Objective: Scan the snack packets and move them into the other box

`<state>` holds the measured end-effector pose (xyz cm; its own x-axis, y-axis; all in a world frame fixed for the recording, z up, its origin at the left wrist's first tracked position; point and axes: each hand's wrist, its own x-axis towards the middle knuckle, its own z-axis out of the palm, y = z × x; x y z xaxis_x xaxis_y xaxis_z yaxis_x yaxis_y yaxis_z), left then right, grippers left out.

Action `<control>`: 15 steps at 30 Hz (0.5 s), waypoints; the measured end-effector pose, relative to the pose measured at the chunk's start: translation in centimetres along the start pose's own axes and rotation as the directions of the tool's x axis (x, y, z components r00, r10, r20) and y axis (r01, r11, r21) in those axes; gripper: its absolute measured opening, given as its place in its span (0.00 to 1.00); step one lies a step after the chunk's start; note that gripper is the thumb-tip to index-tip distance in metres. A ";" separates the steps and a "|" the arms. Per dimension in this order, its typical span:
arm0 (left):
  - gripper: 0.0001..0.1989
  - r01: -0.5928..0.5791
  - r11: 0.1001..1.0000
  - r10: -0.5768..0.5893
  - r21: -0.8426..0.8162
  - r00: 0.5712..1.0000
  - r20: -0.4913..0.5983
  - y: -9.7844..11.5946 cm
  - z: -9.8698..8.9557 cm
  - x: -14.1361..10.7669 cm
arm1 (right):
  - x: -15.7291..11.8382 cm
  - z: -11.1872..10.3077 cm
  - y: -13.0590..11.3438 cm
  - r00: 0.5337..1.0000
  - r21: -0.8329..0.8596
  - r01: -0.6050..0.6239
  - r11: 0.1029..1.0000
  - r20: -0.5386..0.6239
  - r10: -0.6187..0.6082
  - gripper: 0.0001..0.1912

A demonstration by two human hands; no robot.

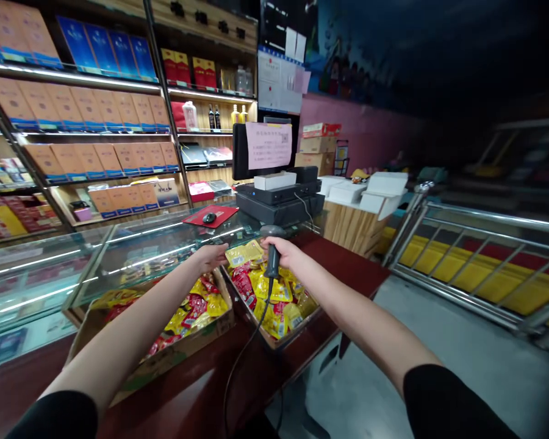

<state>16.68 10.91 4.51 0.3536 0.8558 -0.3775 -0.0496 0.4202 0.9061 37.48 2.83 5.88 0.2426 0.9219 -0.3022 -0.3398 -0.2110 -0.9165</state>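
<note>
My left hand (211, 258) pinches the left edge of a yellow snack packet (244, 253), its barcode side facing up. My right hand (281, 250) is wrapped around a black barcode scanner (272, 262), whose cord hangs down toward me. The scanner's head points away from me, to the right of the packet. Below both hands lies an open cardboard box (274, 344) filled with red and yellow packets. Under my left forearm, a second cardboard box (178, 353) holds more such packets; my arm hides part of it.
Both boxes rest on a dark red counter (348, 268) beside a glass display case (137, 244). Farther back are a mouse (209, 217) on a red pad, a monitor (240, 152) and a cash drawer (274, 210). A metal railing (476, 231) stands at the right.
</note>
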 end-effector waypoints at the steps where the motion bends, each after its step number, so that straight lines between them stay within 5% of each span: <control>1: 0.04 -0.010 0.999 0.011 0.031 1.000 -0.024 0.2 0.3 0.8 | 0.4 -0.7 -0.3 1.000 0.006 0.003 1.000 -0.015 -0.003 0.04; 7: 0.07 0.005 0.998 -0.001 0.056 0.998 -0.067 0.4 -1.0 2.7 | 1.4 -1.9 -0.2 0.999 0.045 -0.033 0.998 -0.029 0.034 0.04; 15: 0.06 0.028 0.999 -0.026 0.022 0.996 -0.086 -0.3 -6.8 -1.9 | 0.4 3.3 2.0 0.987 0.021 -0.108 0.994 0.123 0.105 0.04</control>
<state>9.71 11.25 3.68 0.2728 0.8675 -0.4160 -0.0190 0.4371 0.8992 33.90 3.83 4.82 0.0923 0.9277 -0.3618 -0.3826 -0.3024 -0.8730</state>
